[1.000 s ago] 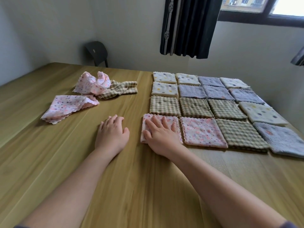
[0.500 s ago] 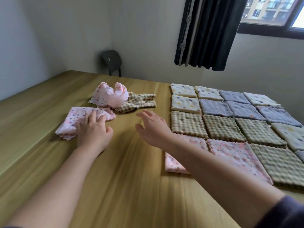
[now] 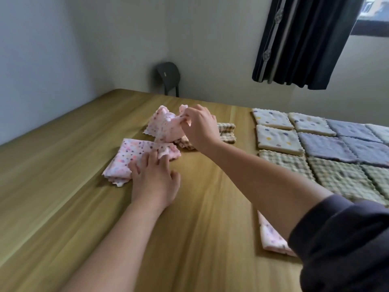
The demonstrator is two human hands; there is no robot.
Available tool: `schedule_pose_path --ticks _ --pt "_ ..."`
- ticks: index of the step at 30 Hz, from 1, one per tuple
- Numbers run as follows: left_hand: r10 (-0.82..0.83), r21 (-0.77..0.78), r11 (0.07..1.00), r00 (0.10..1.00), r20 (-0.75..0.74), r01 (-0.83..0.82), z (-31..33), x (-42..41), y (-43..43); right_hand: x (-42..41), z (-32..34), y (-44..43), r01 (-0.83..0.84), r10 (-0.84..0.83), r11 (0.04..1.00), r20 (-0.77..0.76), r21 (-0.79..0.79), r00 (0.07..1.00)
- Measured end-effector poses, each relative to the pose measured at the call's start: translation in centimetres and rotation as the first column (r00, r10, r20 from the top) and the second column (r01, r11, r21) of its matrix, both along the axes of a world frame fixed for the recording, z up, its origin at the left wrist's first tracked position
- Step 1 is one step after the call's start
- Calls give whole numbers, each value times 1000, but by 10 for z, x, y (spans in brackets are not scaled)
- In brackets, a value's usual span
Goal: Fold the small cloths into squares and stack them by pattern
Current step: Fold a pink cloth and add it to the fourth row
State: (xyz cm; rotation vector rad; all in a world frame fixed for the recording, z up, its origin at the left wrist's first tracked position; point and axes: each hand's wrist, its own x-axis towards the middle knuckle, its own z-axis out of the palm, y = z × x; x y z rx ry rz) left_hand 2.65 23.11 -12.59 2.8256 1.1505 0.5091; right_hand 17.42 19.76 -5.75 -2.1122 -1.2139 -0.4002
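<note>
Right hand (image 3: 199,128) now farther out, pinch on crumpled pink cloth (image 3: 165,128); left hand (image 3: 154,178) flat on spotted cloth (image 3: 131,155).

Two hands: left hand (image 3: 153,178) and right hand (image 3: 200,127). Three pink spotted cloths: one flat pink cloth (image 3: 130,157), one bunched pink cloth (image 3: 164,127), one folded pink square (image 3: 271,239). One loose checked cloth (image 3: 226,133). Three cream spotted squares (image 3: 277,140) in full view, with what looks like a bit of a fourth at the right edge. Three purple squares (image 3: 324,146). Three checked squares (image 3: 341,178), the last cut off by the edge. One table (image 3: 63,186). One chair (image 3: 168,76). One dark curtain (image 3: 305,39). One window (image 3: 370,15).
</note>
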Motion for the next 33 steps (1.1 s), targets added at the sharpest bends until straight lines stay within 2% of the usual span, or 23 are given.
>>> schedule_pose_path --ticks 2,5,9,11,13,15,17,19,21,23,26,31,33 --pt "6 -2 1000 999 39 -6 -1 -2 1 -3 22 -8 -33 34 996 -3 80 999" --pt "-57 91 995 973 224 38 6 -8 -5 -9 59 -35 -52 61 985 -51 165 997" --pt "-136 169 984 867 480 61 31 -11 -27 -20 94 -88 -50 76 965 -94 257 993" --pt "-145 53 988 735 663 147 49 -12 -48 -29 107 -118 -47 93 955 -144 294 985" --pt "-65 -167 938 631 773 303 68 -11 -69 -39 119 -145 -50 120 948 -207 315 971" --pt "-17 -316 870 663 748 378 79 -9 -85 -47 128 -170 -60 146 944 -248 324 958" --pt "-46 -328 859 696 717 394 87 -15 -101 -52 135 -194 -38 158 930 -304 365 939" --pt "-94 -341 778 634 768 528 98 -26 -115 -53 141 -219 -8 169 912 -357 410 919" --pt "-117 -373 638 564 818 674 113 -39 -125 -55 146 -247 33 151 898 -378 439 913" --pt "-78 -428 562 560 824 708 126 -46 -126 -53 147 -270 84 136 877 -412 473 901" --pt "-13 -492 544 593 805 680 144 -54 -132 -53 144 -304 157 100 867 -474 473 875" --pt "7 -513 447 571 821 732 153 -67 -161 -71 135 -358 144 132 905 -587 400 799" --pt "3 -509 419 560 829 752 149 -74 -171 -84 132 -379 149 164 906 -655 395 738"
